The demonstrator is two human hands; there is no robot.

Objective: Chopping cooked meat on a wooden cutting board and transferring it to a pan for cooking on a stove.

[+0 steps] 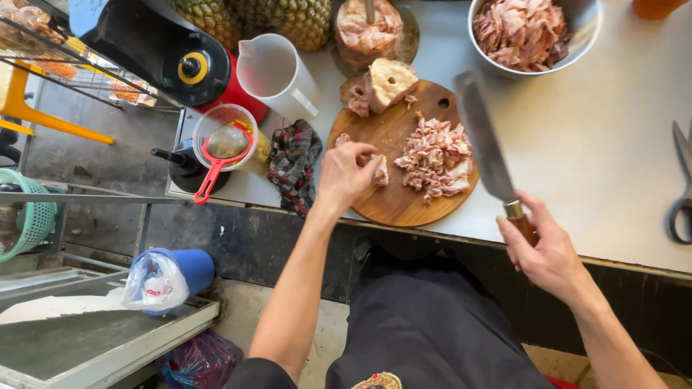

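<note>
The left hand (347, 173) is pinched shut on a small bit of meat (380, 173) at the near left part of the round wood board (393, 198). The right hand (549, 252) is wrapped tight on the brown handle of a big knife (484, 140). The blade is up in the air, tipped, above the right edge of the board & not touching it.

A pile of chopped meat (436, 157) sits in the middle of the board, just right of the left hand. A bigger chunk (382, 85) lies at the far edge. Far right of that is a metal bowl (580, 39) full of cut meat. Scissors (681, 187) lie on the bench (605, 144), far to the right, well apart from the board. Left of the board there's a checked rag (292, 166), a white jug (277, 75) & a cup w/ a red strainer (220, 155).

To chop well, I think: curl the left fingertips (371, 160) back, away from where the blade lands. Keep the meat flat on the board. Bring the knife straight down, not sideways. Keep the grip firm so the handle can't slip. Work near the middle of the board so bits don't fall off the edge.
</note>
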